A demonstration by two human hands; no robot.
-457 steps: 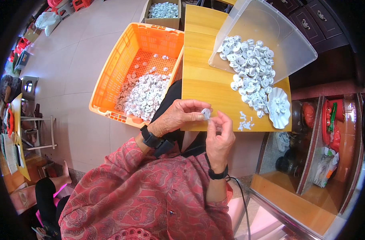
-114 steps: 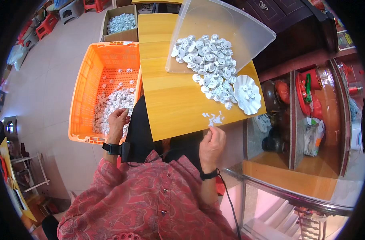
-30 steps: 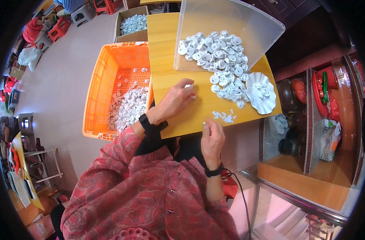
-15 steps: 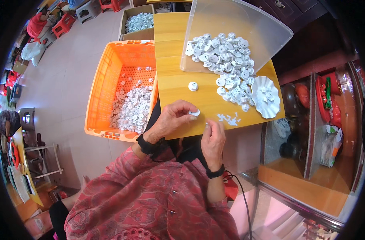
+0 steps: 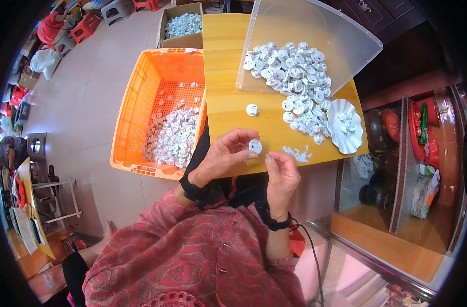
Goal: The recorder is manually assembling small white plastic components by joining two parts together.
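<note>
Between the thumb and fingers of my left hand is a round white plastic part, its flat face turned up. Just to its right, my right hand has thumb and forefinger pinched together; whatever they hold is too small to make out. Both hands hover at the near edge of the yellow table. Small white plastic pieces lie scattered beyond my right fingers. One more round white part rests alone on the tabletop, and a large heap of such parts spreads behind it.
A translucent tray lies under part of the heap. At the right edge sits a wavy white dish with a few pieces. Left of the table stands an orange crate of white parts, with a cardboard box behind. Shelves flank the right.
My left hand has turned the round part so its flat face shows more. My right hand has shifted slightly right, its fingers still close to the part. The whole view has shifted a little.
</note>
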